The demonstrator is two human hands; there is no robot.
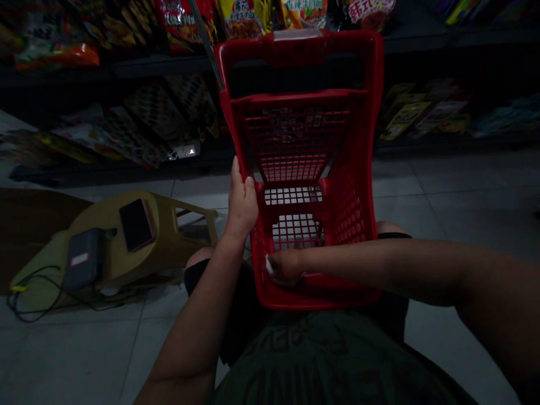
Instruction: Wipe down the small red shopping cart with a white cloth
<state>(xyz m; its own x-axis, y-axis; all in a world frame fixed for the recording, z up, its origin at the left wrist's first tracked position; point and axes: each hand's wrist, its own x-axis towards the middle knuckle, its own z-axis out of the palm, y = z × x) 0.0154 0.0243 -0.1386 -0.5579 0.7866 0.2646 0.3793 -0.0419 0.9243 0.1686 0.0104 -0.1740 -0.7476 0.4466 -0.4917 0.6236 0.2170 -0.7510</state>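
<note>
A red plastic shopping basket [375, 140] with lattice walls stands between my knees, its raised handle frame pointing away from me. My left hand [242, 202] lies flat against the outside of its left wall, fingers stretched upward. Inside the near end, my right hand [289, 265] is closed on a white cloth [270, 267] pressed to the basket's inner near-left side. Only an edge of the cloth shows; the rest is hidden under the hand.
To the left stands a tan plastic stool [172, 247] bearing a phone [137, 225], a dark box-shaped device [84, 259] and black cables [36, 281]. Beyond the basket run dark store shelves [135, 64] with packaged noodles [244, 17]. A thin metal rod [206, 42] reaches the basket's upper left.
</note>
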